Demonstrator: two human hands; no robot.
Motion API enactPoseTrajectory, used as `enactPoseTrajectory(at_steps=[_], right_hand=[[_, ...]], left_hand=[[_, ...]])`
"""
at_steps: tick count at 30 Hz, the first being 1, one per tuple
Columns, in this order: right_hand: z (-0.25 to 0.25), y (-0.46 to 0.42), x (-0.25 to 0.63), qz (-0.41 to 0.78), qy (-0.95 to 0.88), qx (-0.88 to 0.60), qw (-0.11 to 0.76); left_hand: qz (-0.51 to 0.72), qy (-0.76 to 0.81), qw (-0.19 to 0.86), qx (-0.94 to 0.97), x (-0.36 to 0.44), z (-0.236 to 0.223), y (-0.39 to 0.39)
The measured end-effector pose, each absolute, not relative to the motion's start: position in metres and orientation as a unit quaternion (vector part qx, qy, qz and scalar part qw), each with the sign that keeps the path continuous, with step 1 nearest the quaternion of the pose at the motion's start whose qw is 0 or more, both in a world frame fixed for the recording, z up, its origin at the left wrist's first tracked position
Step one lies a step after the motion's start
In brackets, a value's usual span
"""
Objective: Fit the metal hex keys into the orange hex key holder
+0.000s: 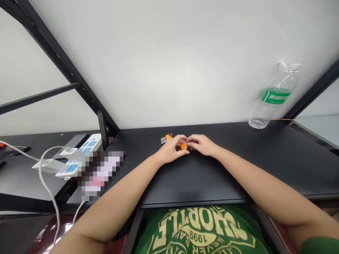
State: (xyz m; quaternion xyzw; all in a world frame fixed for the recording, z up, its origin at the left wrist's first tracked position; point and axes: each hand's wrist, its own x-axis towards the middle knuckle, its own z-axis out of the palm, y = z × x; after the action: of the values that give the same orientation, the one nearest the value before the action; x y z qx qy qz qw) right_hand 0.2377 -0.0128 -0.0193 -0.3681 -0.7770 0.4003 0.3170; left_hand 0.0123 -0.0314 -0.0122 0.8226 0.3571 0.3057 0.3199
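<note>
Both hands meet over the middle of the black tabletop. My left hand (173, 149) is closed, thumb and fingers gripping a small orange-banded bundle (183, 145) with thin dark pieces at its side. From the other side my right hand (200, 144) pinches the right end of that bundle with thumb and fingertips. The fingers cover much of it, so its exact kind cannot be made out. A second bundle (166, 138) of thin pale and dark strips with an orange band lies on the table just behind my left hand.
A clear plastic bottle (277, 96) with a green label stands tilted near the wall at the right. White power strips (91, 143) with cables and a pixelated flat object (102, 174) lie at the left. A black metal frame (102, 128) rises beside them.
</note>
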Motion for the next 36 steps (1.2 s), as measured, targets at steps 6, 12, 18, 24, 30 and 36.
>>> enactPoseTrajectory(at_steps=[6,12,18,24,30,36], right_hand=[[-0.022,-0.005,0.241,0.504,-0.724,-0.367,0.294],[-0.025,-0.003,0.242,0.516,-0.721,-0.347,0.305],[-0.020,-0.011,0.239,0.444,-0.764,-0.381,0.273],[-0.015,-0.013,0.236,0.324,-0.793,-0.417,0.304],[-0.013,0.003,0.261,0.215,-0.784,-0.519,0.264],[-0.013,-0.001,0.259,0.157,-0.831,-0.461,0.270]], left_hand=[[0.275,0.379,0.325,0.822,0.014,-0.008,-0.032],[0.251,0.388,0.333,0.822,0.011,-0.006,-0.031],[0.255,0.378,0.340,0.822,0.012,-0.007,-0.033],[0.239,0.417,0.268,0.835,0.011,-0.004,-0.029],[0.208,0.463,0.238,0.828,0.000,-0.002,-0.022],[0.214,0.435,0.279,0.829,0.007,0.000,-0.032]])
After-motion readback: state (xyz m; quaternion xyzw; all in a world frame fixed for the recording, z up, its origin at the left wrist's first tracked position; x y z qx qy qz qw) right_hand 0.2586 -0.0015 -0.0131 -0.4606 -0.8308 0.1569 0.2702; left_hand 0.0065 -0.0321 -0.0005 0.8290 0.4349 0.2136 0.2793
